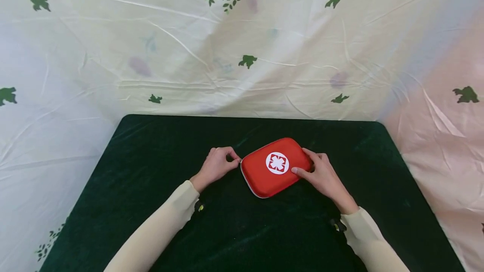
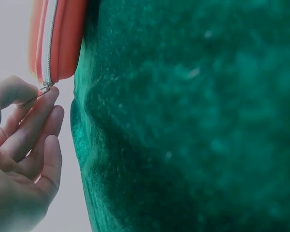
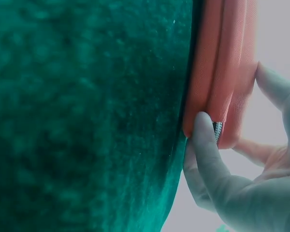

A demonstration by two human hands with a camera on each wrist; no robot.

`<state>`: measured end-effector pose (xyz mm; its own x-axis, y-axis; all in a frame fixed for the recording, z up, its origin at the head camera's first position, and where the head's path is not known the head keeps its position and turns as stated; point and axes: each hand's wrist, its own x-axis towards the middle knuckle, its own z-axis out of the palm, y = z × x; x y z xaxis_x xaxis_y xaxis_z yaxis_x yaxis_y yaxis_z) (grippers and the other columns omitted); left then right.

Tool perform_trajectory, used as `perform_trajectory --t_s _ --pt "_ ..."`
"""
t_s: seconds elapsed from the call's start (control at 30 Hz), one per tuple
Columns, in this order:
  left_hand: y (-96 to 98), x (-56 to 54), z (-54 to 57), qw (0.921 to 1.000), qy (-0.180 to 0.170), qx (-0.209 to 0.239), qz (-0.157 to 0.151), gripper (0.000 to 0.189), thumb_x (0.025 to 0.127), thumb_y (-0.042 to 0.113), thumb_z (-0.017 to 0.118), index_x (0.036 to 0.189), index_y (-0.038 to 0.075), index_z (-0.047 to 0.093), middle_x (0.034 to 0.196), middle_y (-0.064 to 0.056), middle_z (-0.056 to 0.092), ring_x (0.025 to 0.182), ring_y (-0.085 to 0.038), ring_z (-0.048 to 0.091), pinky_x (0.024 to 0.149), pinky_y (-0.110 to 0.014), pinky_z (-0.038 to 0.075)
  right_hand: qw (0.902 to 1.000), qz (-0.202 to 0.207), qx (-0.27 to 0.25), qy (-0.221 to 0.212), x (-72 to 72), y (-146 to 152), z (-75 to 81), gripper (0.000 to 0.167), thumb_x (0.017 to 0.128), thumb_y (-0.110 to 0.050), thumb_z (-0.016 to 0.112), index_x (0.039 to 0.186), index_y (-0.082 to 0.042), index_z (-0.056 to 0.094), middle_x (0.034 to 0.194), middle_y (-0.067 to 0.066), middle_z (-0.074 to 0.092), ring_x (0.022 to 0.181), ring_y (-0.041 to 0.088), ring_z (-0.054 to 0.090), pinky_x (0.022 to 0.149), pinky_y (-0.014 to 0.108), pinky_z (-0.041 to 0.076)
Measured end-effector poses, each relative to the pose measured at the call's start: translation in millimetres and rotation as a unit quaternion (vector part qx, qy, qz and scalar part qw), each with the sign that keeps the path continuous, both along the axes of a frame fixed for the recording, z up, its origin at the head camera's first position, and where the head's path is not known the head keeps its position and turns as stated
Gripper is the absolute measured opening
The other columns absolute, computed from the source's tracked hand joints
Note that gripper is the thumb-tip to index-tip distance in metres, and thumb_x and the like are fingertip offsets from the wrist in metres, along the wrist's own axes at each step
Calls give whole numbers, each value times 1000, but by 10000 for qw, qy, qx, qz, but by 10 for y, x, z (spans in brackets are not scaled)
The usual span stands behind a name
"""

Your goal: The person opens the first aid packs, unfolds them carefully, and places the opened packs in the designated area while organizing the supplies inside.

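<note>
A red zippered first-aid case (image 1: 261, 175) with a white round emblem lies tilted on the dark green cloth. At its left corner my left hand (image 1: 217, 165) pinches the zipper pull (image 2: 46, 89) between thumb and index finger. The white zipper (image 2: 49, 43) runs along the case's side and looks closed in the left wrist view. My right hand (image 1: 319, 173) grips the opposite end, thumb on the top face and fingers at the far edge. In the right wrist view, a short stretch of zipper teeth (image 3: 217, 130) shows beside a fingertip.
The green velvet cloth (image 1: 170, 230) covers the table under the case. Behind it and at both sides hang pale curtains (image 1: 189, 66) printed with green leaves. A small dark wrist device (image 1: 198, 206) sits at the left cuff, and another (image 1: 338, 225) at the right.
</note>
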<state>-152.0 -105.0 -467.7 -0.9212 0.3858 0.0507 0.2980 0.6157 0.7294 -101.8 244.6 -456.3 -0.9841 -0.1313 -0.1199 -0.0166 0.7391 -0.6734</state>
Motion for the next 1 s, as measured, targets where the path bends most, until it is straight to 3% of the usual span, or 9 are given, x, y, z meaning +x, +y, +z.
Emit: perform_trajectory --t_s 0.27,0.6,1.0 --pt "39 -95 -3 9997 -13 122 227 3 93 14 77 96 12 77 93 0 76 70 -15 54 63 -29 44 9999 62 121 19 116 26 9 91 91 -49 77 158 -3 37 124 18 45 106 28 45 75 37 47" --pt "134 -189 8 9978 -51 316 585 4 93 15 77 94 11 78 95 -2 78 73 -17 56 64 -29 44 10000 -37 33 13 266 6 31 89 91 -47 78 156 -2 38 132 20 42 99 26 55 75 35 50" --pt "199 -271 -3 9973 -287 241 639 7 94 16 77 97 10 78 95 -3 76 73 -18 56 64 -30 45 9999 -34 -7 164 362 -3 22 86 91 -43 79 154 -1 39 137 21 41 97 24 58 77 35 52"
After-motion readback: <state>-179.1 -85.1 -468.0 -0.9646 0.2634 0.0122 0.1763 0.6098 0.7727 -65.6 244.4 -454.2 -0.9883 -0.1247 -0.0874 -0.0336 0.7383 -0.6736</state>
